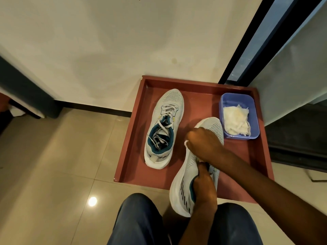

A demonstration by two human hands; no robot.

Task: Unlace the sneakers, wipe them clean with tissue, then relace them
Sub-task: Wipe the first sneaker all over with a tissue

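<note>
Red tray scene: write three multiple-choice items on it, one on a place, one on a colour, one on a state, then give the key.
1. Where does the blue tub sit in the red tray?
A. far right corner
B. near left corner
C. outside it

2. What colour is the collar lining of the laced sneaker?
A. orange
B. teal
C. black

3. What is happening to the held sneaker?
A. lying flat, untouched
B. gripped and wiped
C. resting in the tub

Key: 1 A, the tub of tissues stands against the far right walls. 2 B, teal rings the opening. 3 B, the left hand grips it while the right hand presses a white tissue on it.
</note>
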